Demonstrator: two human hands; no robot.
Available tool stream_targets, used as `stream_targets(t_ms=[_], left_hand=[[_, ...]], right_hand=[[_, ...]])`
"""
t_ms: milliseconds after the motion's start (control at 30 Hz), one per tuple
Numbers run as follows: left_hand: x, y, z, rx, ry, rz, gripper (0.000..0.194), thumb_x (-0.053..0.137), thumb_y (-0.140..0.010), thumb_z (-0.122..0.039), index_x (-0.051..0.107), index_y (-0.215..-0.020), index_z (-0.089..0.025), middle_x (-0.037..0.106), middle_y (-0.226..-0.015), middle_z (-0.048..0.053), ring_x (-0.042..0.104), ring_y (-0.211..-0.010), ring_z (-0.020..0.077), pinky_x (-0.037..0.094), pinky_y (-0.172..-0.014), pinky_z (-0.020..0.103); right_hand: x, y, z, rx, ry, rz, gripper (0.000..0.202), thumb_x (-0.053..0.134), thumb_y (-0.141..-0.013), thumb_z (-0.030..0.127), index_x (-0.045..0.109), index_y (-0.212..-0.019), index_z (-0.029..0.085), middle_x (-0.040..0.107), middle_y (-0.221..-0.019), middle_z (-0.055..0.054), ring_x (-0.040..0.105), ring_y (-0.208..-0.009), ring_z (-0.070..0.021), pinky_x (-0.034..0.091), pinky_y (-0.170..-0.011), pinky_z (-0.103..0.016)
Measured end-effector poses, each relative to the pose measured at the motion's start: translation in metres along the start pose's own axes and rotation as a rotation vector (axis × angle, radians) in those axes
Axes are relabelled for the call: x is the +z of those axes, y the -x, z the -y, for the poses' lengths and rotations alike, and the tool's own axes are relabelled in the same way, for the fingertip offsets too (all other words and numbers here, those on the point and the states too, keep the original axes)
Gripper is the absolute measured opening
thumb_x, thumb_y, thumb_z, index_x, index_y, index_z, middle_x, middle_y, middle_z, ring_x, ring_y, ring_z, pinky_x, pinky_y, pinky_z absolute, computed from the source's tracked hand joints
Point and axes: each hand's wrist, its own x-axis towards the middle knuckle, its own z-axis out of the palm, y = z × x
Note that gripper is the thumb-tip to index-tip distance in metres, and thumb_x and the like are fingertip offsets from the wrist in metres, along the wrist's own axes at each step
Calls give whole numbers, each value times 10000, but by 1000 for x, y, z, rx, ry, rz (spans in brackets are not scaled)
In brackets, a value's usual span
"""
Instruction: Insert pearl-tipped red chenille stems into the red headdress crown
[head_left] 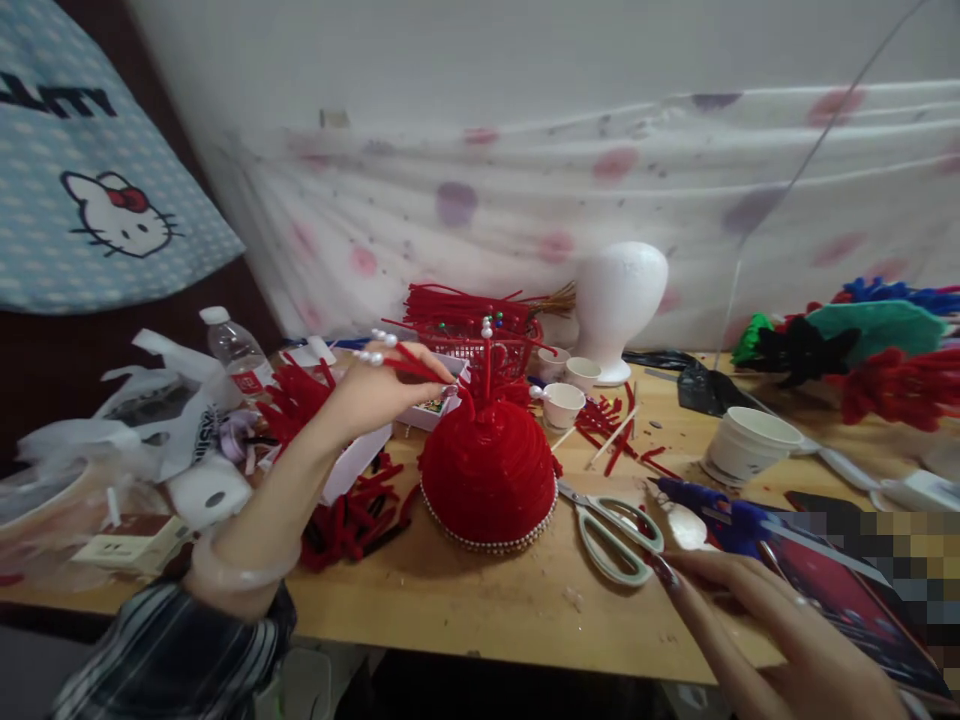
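Note:
A red dome-shaped piece (487, 480) sits on the wooden table with a row of pearl beads (491, 545) round its lower rim and upright red stems on top. At its upper left, my left hand (397, 385) pinches red stems (409, 362) tipped with white pearls. My right hand (757, 610) is low at the right, index finger and thumb extended beside the handles of the scissors (619, 540); it holds nothing visible. A blue glue gun (712, 512) lies just beyond that hand.
Behind stand a white foam head (621, 300), a red basket (450, 345) and small paper cups (562, 405). A larger cup (750, 445) is at right. Red stem pieces (360, 515), a tissue roll (208, 490) and a bottle (236, 350) are at left.

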Motion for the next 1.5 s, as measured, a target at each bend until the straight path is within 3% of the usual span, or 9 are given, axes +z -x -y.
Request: stream_targets(t_ms=[67, 167, 533, 733, 967, 1267, 1400, 1500], left_hand=[[-2, -16, -4, 20, -16, 109, 75, 681, -694, -123, 720, -719, -182, 730, -738, 3, 663, -720, 144, 507, -717, 273], [0, -34, -5, 81, -7, 241, 82, 681, -665, -105, 724, -710, -159, 731, -728, 19, 661, -710, 148, 500, -698, 277], [16, -59, 6, 242, 0, 428, 146, 634, -638, -52, 728, -704, -141, 725, -707, 25, 644, -683, 138, 488, -684, 266], [19, -64, 4, 282, -80, 466, 150, 628, -637, -57, 729, -701, -148, 727, -730, 23, 632, -714, 145, 459, -688, 265], [23, -64, 0, 301, -191, 466, 121, 594, -631, -92, 698, -657, -146, 648, -597, -1, 562, -611, 131, 385, -600, 257], [25, -62, -10, 331, -340, 461, 123, 577, -657, -136, 697, -681, -133, 644, -602, -4, 528, -590, 113, 340, -574, 240], [27, -63, -6, 332, -339, 459, 117, 577, -650, -130, 692, -672, -138, 631, -584, -8, 518, -579, 114, 330, -561, 237], [27, -63, -6, 322, -331, 463, 122, 594, -636, -112, 702, -683, -140, 663, -609, -1, 553, -604, 126, 353, -586, 237]], right_hand=[[5, -11, 17, 2, -59, 8, 302, 564, -848, 501, 700, -928, 244, 732, -927, -65, 698, -750, -199, 527, -399, -194], [10, -17, 21, 1, -76, 36, 277, 579, -842, 485, 702, -930, 253, 733, -923, -54, 695, -733, -188, 538, -418, -185], [17, -16, 6, -59, 41, 91, 246, 543, -873, 464, 692, -890, 269, 732, -855, -10, 677, -707, -162, 556, -550, -195], [18, -17, 3, -73, 54, 95, 250, 532, -886, 449, 686, -878, 253, 727, -868, -21, 681, -742, -167, 555, -597, -203], [15, -14, 0, -32, 33, 107, 285, 534, -879, 475, 691, -891, 238, 728, -882, -45, 676, -721, -185, 549, -550, -217], [17, -13, -5, 23, 25, 118, 304, 537, -878, 491, 704, -918, 240, 734, -858, -48, 681, -692, -193, 545, -530, -233], [16, -17, -1, -40, 25, 93, 251, 543, -887, 447, 687, -869, 243, 722, -822, -30, 668, -680, -176, 521, -530, -222], [16, -28, 17, -133, -37, 62, 216, 519, -917, 381, 660, -852, 231, 697, -820, -32, 658, -710, -166, 509, -565, -225]])
